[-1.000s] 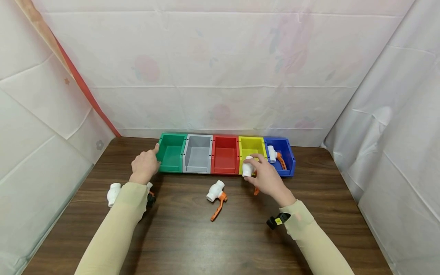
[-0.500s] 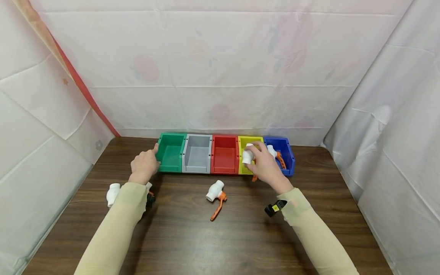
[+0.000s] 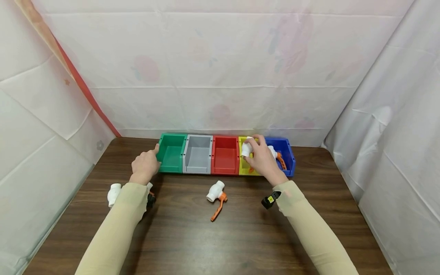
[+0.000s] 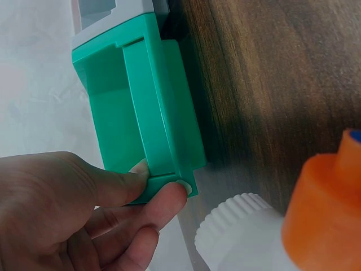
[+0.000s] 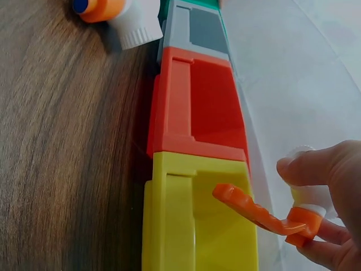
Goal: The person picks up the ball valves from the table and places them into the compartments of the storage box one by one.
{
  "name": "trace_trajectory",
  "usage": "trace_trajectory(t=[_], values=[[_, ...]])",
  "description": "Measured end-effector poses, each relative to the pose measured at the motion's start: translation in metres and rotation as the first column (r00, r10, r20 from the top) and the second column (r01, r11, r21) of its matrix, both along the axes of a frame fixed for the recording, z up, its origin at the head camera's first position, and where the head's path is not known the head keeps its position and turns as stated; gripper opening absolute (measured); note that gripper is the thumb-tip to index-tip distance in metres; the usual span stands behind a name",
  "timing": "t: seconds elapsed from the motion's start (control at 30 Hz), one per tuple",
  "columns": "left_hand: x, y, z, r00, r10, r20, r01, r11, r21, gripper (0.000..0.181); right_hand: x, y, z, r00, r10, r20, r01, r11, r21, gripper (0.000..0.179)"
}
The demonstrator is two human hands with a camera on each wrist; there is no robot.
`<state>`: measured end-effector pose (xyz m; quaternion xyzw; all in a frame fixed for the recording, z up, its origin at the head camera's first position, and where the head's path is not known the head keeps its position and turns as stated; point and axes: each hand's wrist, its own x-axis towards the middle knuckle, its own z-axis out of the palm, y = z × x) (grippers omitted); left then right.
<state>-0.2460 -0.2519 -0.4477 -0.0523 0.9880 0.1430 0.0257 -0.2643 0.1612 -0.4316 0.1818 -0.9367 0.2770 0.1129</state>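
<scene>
Valve (image 3: 246, 149) pinched in my right hand (image 3: 264, 158) above the yellow bin (image 5: 179, 220); my left hand (image 3: 145, 167) grips the green bin (image 4: 149, 101), likely steadying the counter's (image 3: 213, 244) far-edge row (image 3: 225, 169).

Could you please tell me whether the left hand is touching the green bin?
Touching. The left wrist view shows it: the left hand pinches the end wall of the green bin between thumb and finger, with no gap.
</scene>
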Motion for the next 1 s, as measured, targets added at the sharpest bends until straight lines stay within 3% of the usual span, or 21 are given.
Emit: trace_trajectory(t=[0.73, 1.0], values=[[0.001, -0.004, 0.001, 1.000, 0.003, -0.002, -0.003, 1.000, -0.006, 0.073, -0.023, -0.011, -0.011, 0.999, 0.028, 0.022, -0.030, 0.995, 0.096, 0.055], [0.001, -0.003, 0.001, 1.000, 0.000, 0.007, 0.000, 1.000, 0.005, 0.073, -0.024, -0.012, -0.013, 0.999, 0.009, 0.041, -0.012, 0.998, 0.064, 0.055]])
